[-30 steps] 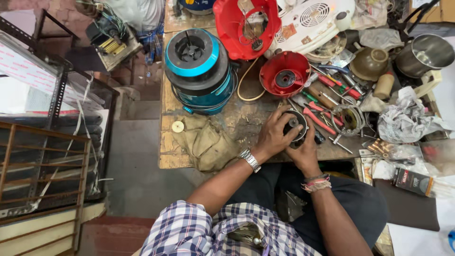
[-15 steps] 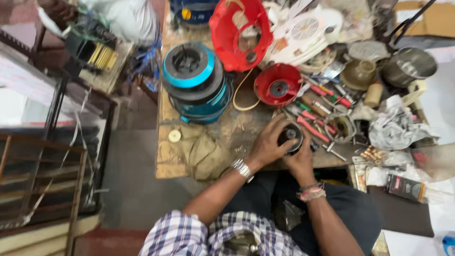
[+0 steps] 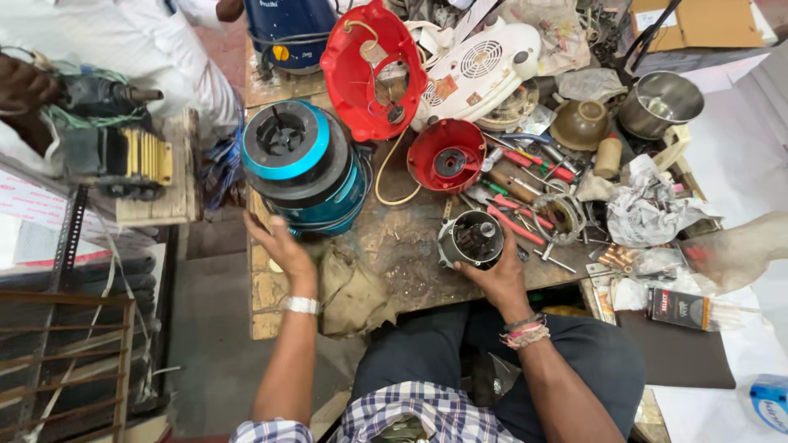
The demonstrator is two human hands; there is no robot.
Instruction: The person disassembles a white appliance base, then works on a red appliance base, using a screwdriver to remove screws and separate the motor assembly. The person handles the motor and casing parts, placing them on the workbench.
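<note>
I see the bench (image 3: 394, 254) crowded; the blue-black cylinder housing (image 3: 305, 168) sits at its left edge, base hidden. My left hand (image 3: 281, 246) spreads open just beside it, holding nothing. My right hand (image 3: 497, 275) grips the small motor (image 3: 472, 239) near the front edge, its fingers partly hidden.

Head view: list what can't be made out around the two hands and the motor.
- Left hand: motion-blurred; contact with the blue base unclear.
- Round motor part: its underside hidden by the right hand gripping it.
- Tools pile: overlapping, single pieces hard to separate.
- Blue object: cut off by the frame's right edge.
</note>
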